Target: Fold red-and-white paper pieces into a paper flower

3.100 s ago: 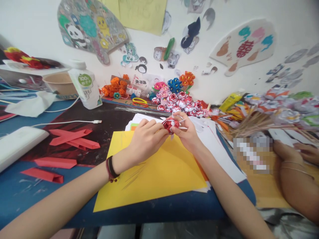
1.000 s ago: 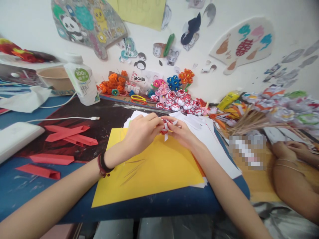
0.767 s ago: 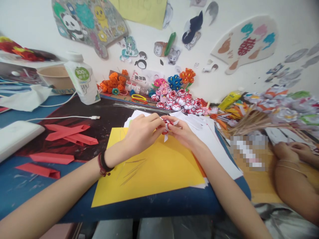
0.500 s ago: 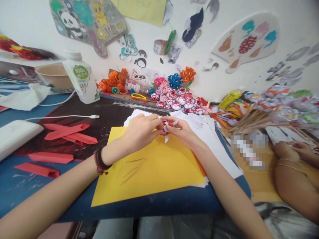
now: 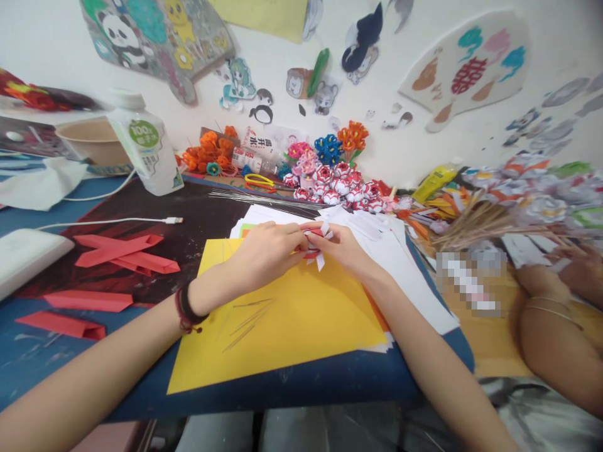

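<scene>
Between my two hands is a red-and-white paper flower (image 5: 311, 250), with white strips sticking out on its right side. My left hand (image 5: 276, 250) grips its left side with bent fingers. My right hand (image 5: 342, 245) pinches it from the right, thumb in front. Both hands hover over a yellow paper sheet (image 5: 282, 326), which lies on the blue table (image 5: 301, 389). Fingers hide much of the flower. Finished-looking red-and-white paper flowers (image 5: 339, 187) are heaped behind my hands.
Folded red paper strips (image 5: 117, 250), a white power bank (image 5: 32, 257) with a cable and a white bottle (image 5: 146, 150) are on the left. Thin wires (image 5: 264, 197) lie behind white papers (image 5: 409, 282). At right, another person's arm (image 5: 549, 320) works beside bundled sticks (image 5: 471, 226).
My hands stay on the paper flower, which has turned slightly, its white strips shifting. The view has swung a little. The other person's hands have moved.
</scene>
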`<state>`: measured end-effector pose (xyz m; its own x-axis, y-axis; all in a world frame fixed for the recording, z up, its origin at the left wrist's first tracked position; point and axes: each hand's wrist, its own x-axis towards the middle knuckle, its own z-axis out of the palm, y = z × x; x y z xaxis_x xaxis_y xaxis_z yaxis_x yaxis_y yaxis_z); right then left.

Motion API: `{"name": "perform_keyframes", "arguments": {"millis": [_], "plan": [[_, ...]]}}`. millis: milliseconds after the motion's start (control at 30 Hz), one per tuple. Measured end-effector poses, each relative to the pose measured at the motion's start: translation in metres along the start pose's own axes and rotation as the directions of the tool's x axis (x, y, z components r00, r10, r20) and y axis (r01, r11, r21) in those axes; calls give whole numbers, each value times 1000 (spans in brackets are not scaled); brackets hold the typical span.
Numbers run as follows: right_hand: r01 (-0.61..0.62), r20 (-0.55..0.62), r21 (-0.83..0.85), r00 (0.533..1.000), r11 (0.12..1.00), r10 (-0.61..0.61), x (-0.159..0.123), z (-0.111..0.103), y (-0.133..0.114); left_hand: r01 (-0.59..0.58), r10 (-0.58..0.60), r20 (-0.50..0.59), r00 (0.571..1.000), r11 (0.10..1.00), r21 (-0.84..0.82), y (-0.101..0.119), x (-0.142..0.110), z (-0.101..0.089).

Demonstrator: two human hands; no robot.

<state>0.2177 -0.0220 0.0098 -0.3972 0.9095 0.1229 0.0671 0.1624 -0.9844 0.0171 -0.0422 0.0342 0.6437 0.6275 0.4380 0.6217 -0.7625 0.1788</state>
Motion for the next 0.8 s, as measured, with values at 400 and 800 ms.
{"name": "perform_keyframes", "arguments": {"millis": [400, 800], "plan": [[48, -338, -303, 928, 952, -155, -8, -9, -24, -69, 117, -214, 970, 973, 222, -2, -1, 8], [32, -16, -375, 999, 926, -41, -14, -2, -21, -21, 73, -372, 925, 990, 142, -5, -3, 12]]}}
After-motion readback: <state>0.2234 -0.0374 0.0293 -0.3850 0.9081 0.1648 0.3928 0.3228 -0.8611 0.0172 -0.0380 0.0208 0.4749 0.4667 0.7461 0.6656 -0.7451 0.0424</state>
